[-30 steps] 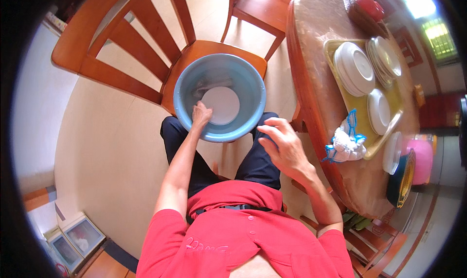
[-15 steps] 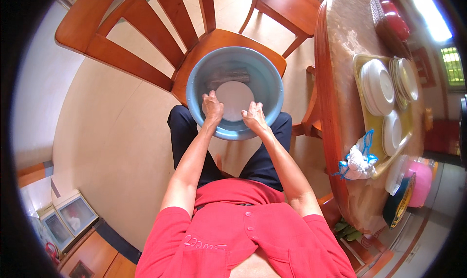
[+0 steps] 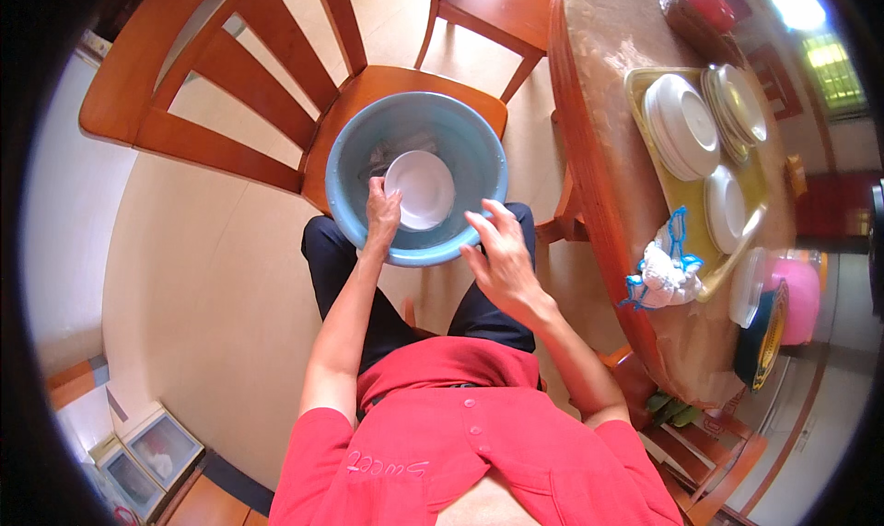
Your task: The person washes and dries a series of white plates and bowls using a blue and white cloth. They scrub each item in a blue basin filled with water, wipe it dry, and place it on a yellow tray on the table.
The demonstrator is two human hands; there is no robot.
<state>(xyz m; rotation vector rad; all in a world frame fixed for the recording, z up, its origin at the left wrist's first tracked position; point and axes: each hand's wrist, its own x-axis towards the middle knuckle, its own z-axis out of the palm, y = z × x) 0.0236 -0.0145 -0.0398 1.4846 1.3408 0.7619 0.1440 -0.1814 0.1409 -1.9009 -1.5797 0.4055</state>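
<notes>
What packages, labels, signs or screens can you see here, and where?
Lidded clear plastic boxes: on the floor at lower left, squarish, pale.
White lettering: on the person's red shirt, chest.
Pink plastic container: far right, by the table's edge, rounded.
No signs or screens show.

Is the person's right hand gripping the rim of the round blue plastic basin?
No. The right hand hovers open just off the round blue plastic basin, its fingers spread and touching nothing.

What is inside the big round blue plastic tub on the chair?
Inside the blue plastic tub lies a white bowl, with the left hand at its edge. A greyish cloth shows behind it. The tub's bottom under the bowl is covered.
</notes>
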